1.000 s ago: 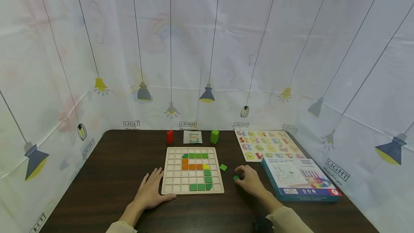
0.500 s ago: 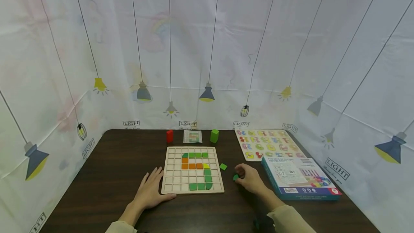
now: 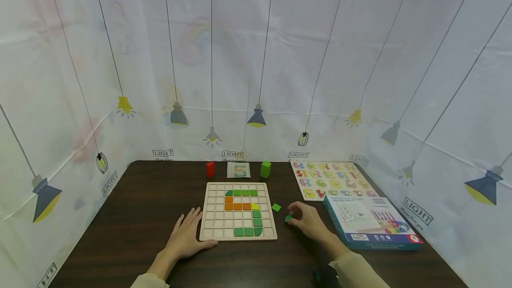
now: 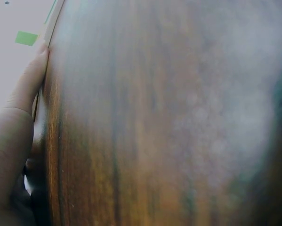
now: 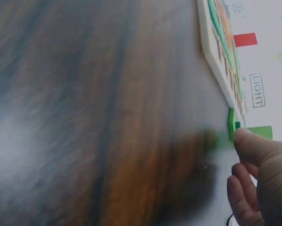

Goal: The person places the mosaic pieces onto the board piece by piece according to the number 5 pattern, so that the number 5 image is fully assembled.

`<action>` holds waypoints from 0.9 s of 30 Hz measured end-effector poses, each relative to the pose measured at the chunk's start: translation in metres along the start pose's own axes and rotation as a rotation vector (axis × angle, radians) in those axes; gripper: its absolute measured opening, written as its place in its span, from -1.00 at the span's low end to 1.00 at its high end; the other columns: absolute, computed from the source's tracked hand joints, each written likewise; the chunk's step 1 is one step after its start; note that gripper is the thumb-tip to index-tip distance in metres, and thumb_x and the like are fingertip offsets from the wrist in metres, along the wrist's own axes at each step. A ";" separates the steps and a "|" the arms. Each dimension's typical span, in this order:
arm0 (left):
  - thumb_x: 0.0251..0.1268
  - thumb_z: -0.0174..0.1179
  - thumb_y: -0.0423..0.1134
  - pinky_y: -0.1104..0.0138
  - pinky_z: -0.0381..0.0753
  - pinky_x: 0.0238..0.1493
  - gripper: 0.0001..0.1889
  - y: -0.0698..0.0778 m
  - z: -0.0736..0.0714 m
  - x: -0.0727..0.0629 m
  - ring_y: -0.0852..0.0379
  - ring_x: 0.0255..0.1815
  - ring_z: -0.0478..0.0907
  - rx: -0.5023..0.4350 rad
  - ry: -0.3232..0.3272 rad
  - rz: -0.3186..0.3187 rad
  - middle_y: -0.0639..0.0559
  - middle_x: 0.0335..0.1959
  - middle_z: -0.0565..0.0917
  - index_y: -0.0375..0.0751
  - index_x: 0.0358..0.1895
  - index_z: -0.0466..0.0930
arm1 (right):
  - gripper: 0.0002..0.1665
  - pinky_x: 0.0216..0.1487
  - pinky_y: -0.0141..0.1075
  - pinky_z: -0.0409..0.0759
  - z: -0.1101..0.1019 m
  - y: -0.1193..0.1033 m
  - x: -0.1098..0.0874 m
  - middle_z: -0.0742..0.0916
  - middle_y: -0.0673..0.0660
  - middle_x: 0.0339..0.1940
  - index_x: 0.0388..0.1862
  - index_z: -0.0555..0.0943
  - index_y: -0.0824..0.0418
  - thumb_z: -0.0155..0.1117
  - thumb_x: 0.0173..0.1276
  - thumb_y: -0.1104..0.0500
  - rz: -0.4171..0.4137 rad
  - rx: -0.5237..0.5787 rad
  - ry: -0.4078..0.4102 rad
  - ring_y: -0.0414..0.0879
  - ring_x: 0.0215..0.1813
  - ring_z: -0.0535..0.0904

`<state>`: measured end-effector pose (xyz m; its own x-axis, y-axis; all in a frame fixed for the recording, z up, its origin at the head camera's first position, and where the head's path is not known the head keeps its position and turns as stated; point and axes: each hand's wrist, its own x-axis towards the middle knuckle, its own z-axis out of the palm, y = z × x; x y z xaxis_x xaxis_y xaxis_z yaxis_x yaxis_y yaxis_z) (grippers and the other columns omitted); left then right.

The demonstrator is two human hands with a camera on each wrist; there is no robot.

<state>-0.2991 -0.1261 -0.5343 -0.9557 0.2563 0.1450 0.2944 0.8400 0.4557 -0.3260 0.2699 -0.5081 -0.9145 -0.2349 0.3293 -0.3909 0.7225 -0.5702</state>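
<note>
A wooden grid board (image 3: pixel 216 214) lies in the middle of the table, with green, orange and yellow tiles in some of its squares. My left hand (image 3: pixel 185 237) rests at its near left corner, fingers spread along the left edge and thumb at the front edge. To the right of the board, my right hand (image 3: pixel 308 221) pinches a small dark green tile (image 3: pixel 288 218) between thumb and fingers; most of it is hidden in the right wrist view. A lighter green square tile (image 3: pixel 276 207) lies between the board and this hand.
Behind the board stand a red block (image 3: pixel 210 170) and a green block (image 3: pixel 266 169), with a pattern card (image 3: pixel 238 170) between them. At right are a number board (image 3: pixel 320 181) and a blue-sided box (image 3: pixel 372 221). A printed cloth (image 3: pixel 256 66) hangs around the table.
The dark green tile has turned a little in my right fingers and shifted slightly left. My left hand and the board have stayed in place.
</note>
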 end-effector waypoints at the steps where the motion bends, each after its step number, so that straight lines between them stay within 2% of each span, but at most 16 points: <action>1: -0.19 0.20 0.52 -0.07 -0.22 0.40 0.18 0.000 0.000 0.000 -0.13 0.48 -0.05 -0.003 -0.002 -0.001 -0.20 0.44 0.15 -0.28 0.43 0.17 | -0.62 -0.25 -0.29 0.62 0.001 -0.002 0.001 0.69 0.02 -0.31 -0.14 0.60 0.22 0.49 0.03 0.33 -0.014 0.005 0.007 -0.14 -0.26 0.63; 8: -0.17 0.18 0.52 -0.07 -0.22 0.41 0.17 0.000 -0.002 -0.002 -0.12 0.48 -0.06 -0.004 -0.009 -0.002 -0.19 0.45 0.14 -0.28 0.43 0.16 | -0.59 -0.23 -0.30 0.63 0.013 -0.021 0.012 0.68 0.07 -0.28 -0.11 0.59 0.29 0.48 0.03 0.36 -0.098 0.062 0.021 -0.12 -0.25 0.64; 15: -0.16 0.17 0.52 -0.07 -0.21 0.41 0.17 0.001 -0.004 -0.004 -0.12 0.48 -0.07 -0.003 -0.025 -0.002 -0.19 0.45 0.12 -0.29 0.43 0.17 | -0.59 -0.22 -0.25 0.65 0.034 -0.047 0.018 0.68 0.12 -0.25 -0.08 0.57 0.32 0.45 0.06 0.39 -0.183 0.100 -0.027 -0.08 -0.25 0.63; 22: -0.17 0.15 0.54 -0.08 -0.19 0.40 0.17 -0.001 -0.004 -0.005 -0.12 0.48 -0.05 0.005 -0.009 -0.003 -0.18 0.45 0.14 -0.27 0.43 0.17 | -0.60 -0.23 -0.20 0.66 0.054 -0.070 0.025 0.68 0.20 -0.24 -0.08 0.55 0.40 0.43 0.07 0.41 -0.265 0.183 -0.070 0.03 -0.22 0.64; 27: -0.16 0.10 0.57 -0.06 -0.20 0.41 0.18 0.001 -0.005 -0.002 -0.10 0.48 -0.07 0.020 -0.005 0.014 -0.15 0.46 0.12 -0.28 0.43 0.17 | -0.62 -0.22 -0.22 0.66 0.062 -0.084 0.027 0.68 0.18 -0.24 -0.09 0.56 0.38 0.43 0.09 0.37 -0.293 0.180 -0.078 -0.01 -0.22 0.64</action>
<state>-0.2966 -0.1281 -0.5296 -0.9515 0.2706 0.1464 0.3076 0.8458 0.4359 -0.3242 0.1628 -0.4983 -0.7630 -0.4698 0.4441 -0.6440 0.4926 -0.5853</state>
